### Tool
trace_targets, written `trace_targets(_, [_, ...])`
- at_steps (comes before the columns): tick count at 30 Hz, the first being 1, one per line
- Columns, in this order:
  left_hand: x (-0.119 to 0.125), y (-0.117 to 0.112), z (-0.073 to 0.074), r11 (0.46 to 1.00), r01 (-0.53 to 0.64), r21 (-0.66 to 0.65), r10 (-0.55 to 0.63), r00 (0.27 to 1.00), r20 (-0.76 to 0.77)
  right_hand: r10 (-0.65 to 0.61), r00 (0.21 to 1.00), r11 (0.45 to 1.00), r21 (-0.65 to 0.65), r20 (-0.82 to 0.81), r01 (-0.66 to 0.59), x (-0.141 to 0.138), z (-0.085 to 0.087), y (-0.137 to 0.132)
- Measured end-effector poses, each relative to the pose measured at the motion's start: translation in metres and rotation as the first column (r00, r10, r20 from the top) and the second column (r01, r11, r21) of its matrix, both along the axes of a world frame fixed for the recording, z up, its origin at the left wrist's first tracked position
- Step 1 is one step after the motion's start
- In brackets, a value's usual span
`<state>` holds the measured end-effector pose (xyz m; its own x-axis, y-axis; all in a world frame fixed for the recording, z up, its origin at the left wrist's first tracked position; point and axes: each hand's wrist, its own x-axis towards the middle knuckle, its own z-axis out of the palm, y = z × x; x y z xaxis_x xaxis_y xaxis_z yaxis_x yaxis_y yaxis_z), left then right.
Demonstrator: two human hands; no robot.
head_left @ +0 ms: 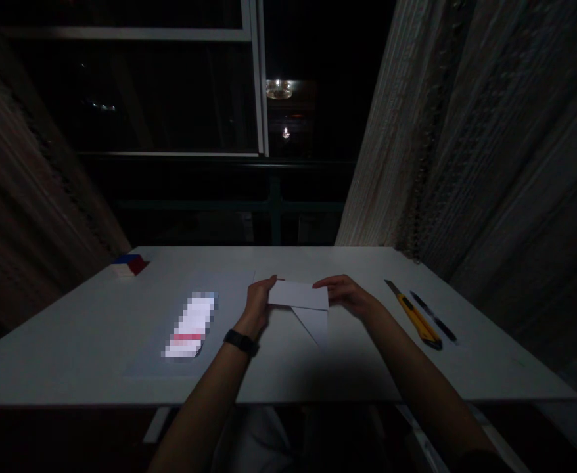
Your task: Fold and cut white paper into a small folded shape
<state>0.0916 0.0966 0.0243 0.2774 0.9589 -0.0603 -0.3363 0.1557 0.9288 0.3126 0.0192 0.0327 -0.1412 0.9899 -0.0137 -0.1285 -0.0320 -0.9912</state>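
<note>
Between my two hands is a folded piece of white paper (298,295), held a little above the table. My left hand (257,300) grips its left end, thumb along the upper edge, with a dark band (242,342) on the wrist. At the right end, my right hand (348,293) pinches the paper with its fingertips on the top edge. A pointed white flap (312,324) shows below the folded strip; whether it is the same sheet I cannot tell.
On the white table (81,341) a lit phone (192,325) lies left of my hands. Right of them are a yellow box cutter (413,315), its blade out, and a pen (434,316). A puzzle cube (129,265) sits at the far left, before a dark window (135,98) and curtains (387,125).
</note>
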Motion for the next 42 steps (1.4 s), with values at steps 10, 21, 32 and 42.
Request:
trace_targets(10, [-0.003,-0.001,0.010,0.959,0.164,-0.233,-0.117,0.972,0.201,-0.033,0.994,0.999,0.023,-0.105,0.036,-0.002,0.003,-0.003])
trace_targets(21, [0.002,-0.010,0.006,0.955,0.292,-0.050,-0.291,0.956,0.033,-0.004,0.999,1.000,-0.005,-0.046,0.004,-0.018,0.003,-0.004])
trace_targets(32, [0.001,-0.021,0.006,0.839,0.543,0.006,-0.537,0.831,-0.145,-0.148,0.988,0.989,-0.017,0.041,0.149,-0.029,-0.005,0.003])
trace_targets(42, [0.001,-0.018,0.002,0.824,0.557,0.106,-0.425,0.731,-0.534,-0.258,0.964,0.963,-0.058,0.069,0.262,-0.044,-0.008,0.004])
